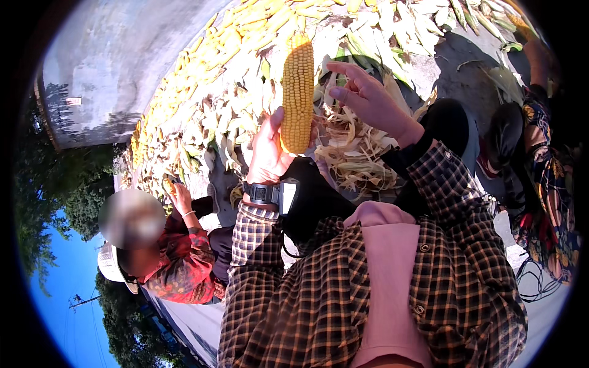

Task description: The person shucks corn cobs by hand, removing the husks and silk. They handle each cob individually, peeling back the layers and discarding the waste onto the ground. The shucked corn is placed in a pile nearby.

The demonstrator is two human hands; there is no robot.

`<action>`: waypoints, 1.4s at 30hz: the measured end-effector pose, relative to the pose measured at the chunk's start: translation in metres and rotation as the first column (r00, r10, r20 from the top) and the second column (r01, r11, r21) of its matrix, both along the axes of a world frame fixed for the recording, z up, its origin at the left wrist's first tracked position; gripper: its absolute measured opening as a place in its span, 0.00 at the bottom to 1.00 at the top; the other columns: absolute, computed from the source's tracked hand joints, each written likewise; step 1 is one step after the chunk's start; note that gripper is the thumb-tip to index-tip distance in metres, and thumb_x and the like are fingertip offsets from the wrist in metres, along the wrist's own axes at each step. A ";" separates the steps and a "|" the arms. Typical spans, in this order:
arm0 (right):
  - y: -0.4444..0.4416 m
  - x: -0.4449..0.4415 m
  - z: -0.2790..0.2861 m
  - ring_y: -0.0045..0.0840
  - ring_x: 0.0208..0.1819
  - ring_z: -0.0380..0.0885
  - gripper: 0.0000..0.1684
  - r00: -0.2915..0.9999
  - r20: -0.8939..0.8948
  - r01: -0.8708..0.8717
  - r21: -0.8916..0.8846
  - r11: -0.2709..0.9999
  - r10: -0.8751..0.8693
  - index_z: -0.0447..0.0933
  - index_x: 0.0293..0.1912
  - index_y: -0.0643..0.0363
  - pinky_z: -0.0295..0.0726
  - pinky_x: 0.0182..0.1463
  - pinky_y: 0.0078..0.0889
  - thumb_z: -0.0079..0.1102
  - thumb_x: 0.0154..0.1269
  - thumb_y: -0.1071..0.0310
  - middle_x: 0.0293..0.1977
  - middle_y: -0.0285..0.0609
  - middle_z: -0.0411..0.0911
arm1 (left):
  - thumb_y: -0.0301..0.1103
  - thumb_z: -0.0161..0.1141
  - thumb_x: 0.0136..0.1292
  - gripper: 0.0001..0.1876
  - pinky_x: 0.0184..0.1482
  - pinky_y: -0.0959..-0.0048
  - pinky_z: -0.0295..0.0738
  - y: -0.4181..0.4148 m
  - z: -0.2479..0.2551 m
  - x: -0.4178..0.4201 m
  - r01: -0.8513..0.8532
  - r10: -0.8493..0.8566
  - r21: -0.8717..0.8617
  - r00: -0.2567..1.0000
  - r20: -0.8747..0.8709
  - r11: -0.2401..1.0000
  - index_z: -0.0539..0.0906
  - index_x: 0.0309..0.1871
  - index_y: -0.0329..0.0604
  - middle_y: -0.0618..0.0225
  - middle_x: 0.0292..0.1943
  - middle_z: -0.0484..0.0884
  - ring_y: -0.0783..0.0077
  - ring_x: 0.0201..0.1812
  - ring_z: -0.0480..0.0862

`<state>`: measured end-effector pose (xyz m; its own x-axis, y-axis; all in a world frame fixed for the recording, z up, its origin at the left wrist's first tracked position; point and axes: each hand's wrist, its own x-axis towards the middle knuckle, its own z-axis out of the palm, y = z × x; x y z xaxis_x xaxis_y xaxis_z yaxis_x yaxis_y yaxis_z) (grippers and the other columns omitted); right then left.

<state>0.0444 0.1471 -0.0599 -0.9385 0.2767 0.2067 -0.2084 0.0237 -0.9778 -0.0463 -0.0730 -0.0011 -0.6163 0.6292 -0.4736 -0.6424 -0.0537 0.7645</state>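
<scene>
My left hand (270, 149) is closed around the lower end of a husked yellow ear of corn (298, 92), which stands nearly upright in the view. The cob's kernels are bare. To the right of the cob, my right hand (366, 94) is raised with nothing in it, its fingers partly bent and apart. Below that hand lies a pile of dry corn husks (356, 156). A watch (263, 193) is on my left wrist, with a small device beside it.
Husks (221, 108) cover the ground ahead, with a long heap of husked yellow corn ears (248, 25) beyond. A person in a red patterned top (179, 271) sits at the left, holding corn. Another person in a floral garment (547, 184) is close on the right. A wall (124, 50) stands behind.
</scene>
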 end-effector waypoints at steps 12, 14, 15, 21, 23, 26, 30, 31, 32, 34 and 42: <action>-0.015 -0.004 -0.001 0.28 0.34 0.84 0.16 0.996 -0.009 -0.087 -0.011 0.996 0.087 0.80 0.47 0.68 0.81 0.41 0.30 0.63 0.74 0.61 0.32 0.46 0.84 | 0.37 0.66 0.67 0.29 0.39 0.75 0.85 0.009 0.010 0.007 0.144 -0.189 -0.205 0.956 -0.223 0.968 0.72 0.67 0.34 0.57 0.48 0.83 0.70 0.39 0.86; -0.013 -0.003 -0.007 0.33 0.34 0.84 0.15 0.995 0.011 -0.100 0.101 0.990 0.099 0.81 0.45 0.67 0.81 0.41 0.32 0.62 0.74 0.61 0.33 0.47 0.84 | 0.37 0.65 0.67 0.27 0.39 0.75 0.85 0.010 0.003 0.003 0.095 -0.139 -0.180 0.959 -0.247 0.979 0.74 0.64 0.31 0.58 0.46 0.84 0.71 0.39 0.86; -0.013 -0.004 -0.006 0.36 0.34 0.85 0.15 0.994 0.017 -0.108 0.154 0.982 0.106 0.81 0.44 0.66 0.81 0.42 0.33 0.62 0.73 0.62 0.33 0.48 0.84 | 0.38 0.64 0.68 0.25 0.40 0.75 0.85 0.008 0.002 0.001 0.089 -0.122 -0.149 0.967 -0.223 0.985 0.75 0.63 0.31 0.59 0.45 0.84 0.71 0.38 0.87; -0.013 -0.006 -0.011 0.35 0.34 0.83 0.15 0.980 -0.187 0.141 0.390 0.910 -0.072 0.81 0.48 0.64 0.81 0.41 0.33 0.63 0.73 0.61 0.44 0.47 0.84 | 0.41 0.60 0.73 0.22 0.39 0.74 0.85 0.003 -0.002 -0.010 -0.035 0.024 -0.074 0.989 -0.148 0.997 0.78 0.59 0.30 0.61 0.42 0.86 0.71 0.37 0.87; -0.014 -0.004 -0.008 0.29 0.34 0.82 0.17 0.981 -0.178 0.118 0.228 0.966 -0.078 0.79 0.55 0.64 0.81 0.40 0.30 0.62 0.74 0.62 0.48 0.46 0.83 | 0.44 0.60 0.73 0.23 0.40 0.73 0.85 0.004 -0.003 -0.010 -0.028 0.012 -0.106 0.988 -0.154 0.994 0.78 0.59 0.30 0.61 0.42 0.86 0.71 0.37 0.87; -0.028 0.004 0.001 0.22 0.33 0.80 0.23 0.991 -0.011 -0.137 -0.159 0.978 0.137 0.74 0.62 0.65 0.81 0.38 0.25 0.60 0.76 0.62 0.51 0.45 0.82 | 0.46 0.59 0.73 0.25 0.42 0.72 0.85 0.004 -0.005 -0.007 0.022 -0.054 -0.140 0.971 -0.231 0.990 0.78 0.59 0.30 0.61 0.43 0.86 0.71 0.39 0.87; -0.034 0.002 0.008 0.15 0.31 0.80 0.22 0.873 0.186 -0.388 -0.293 0.874 0.450 0.76 0.61 0.67 0.81 0.34 0.20 0.56 0.78 0.60 0.38 0.40 0.84 | 0.46 0.58 0.74 0.25 0.43 0.72 0.84 0.017 0.013 0.005 0.063 -0.119 -0.184 0.943 -0.310 0.981 0.77 0.61 0.29 0.60 0.44 0.86 0.71 0.40 0.87; -0.034 0.002 0.009 0.15 0.30 0.80 0.22 0.840 0.267 -0.413 -0.252 0.875 0.473 0.76 0.60 0.67 0.81 0.34 0.20 0.56 0.78 0.60 0.35 0.38 0.84 | 0.45 0.57 0.74 0.25 0.43 0.72 0.84 0.017 0.014 0.005 0.078 -0.135 -0.190 0.941 -0.310 0.979 0.77 0.61 0.29 0.60 0.44 0.86 0.71 0.40 0.87; -0.036 0.004 0.008 0.21 0.27 0.82 0.17 0.864 0.262 -0.400 -0.163 0.902 0.430 0.82 0.53 0.62 0.82 0.36 0.25 0.57 0.77 0.59 0.28 0.37 0.84 | 0.45 0.58 0.74 0.24 0.43 0.72 0.84 0.017 0.012 0.003 0.057 -0.113 -0.190 0.946 -0.304 0.980 0.77 0.60 0.30 0.60 0.44 0.86 0.71 0.40 0.87; -0.044 0.002 -0.010 0.30 0.28 0.83 0.14 0.948 0.023 -0.317 0.086 0.945 0.316 0.83 0.49 0.59 0.82 0.38 0.29 0.59 0.75 0.60 0.27 0.39 0.83 | 0.45 0.58 0.74 0.23 0.43 0.72 0.84 0.014 0.006 -0.002 0.005 -0.064 -0.198 0.953 -0.296 0.980 0.78 0.59 0.31 0.61 0.45 0.86 0.71 0.40 0.87; -0.037 0.009 -0.033 0.37 0.37 0.84 0.17 0.961 -0.075 -0.184 0.546 0.818 0.266 0.81 0.54 0.61 0.81 0.45 0.34 0.64 0.72 0.62 0.41 0.45 0.84 | 0.46 0.60 0.75 0.22 0.43 0.73 0.85 0.012 -0.001 -0.009 -0.237 0.220 -0.060 0.953 -0.209 0.970 0.79 0.60 0.36 0.67 0.45 0.86 0.73 0.40 0.87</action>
<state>0.0539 0.1103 -0.0925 -0.9103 -0.1287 0.3935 -0.4060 0.4635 -0.7876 -0.0554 -0.0607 -0.0020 -0.8262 0.4241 -0.3708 -0.4541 -0.1118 0.8839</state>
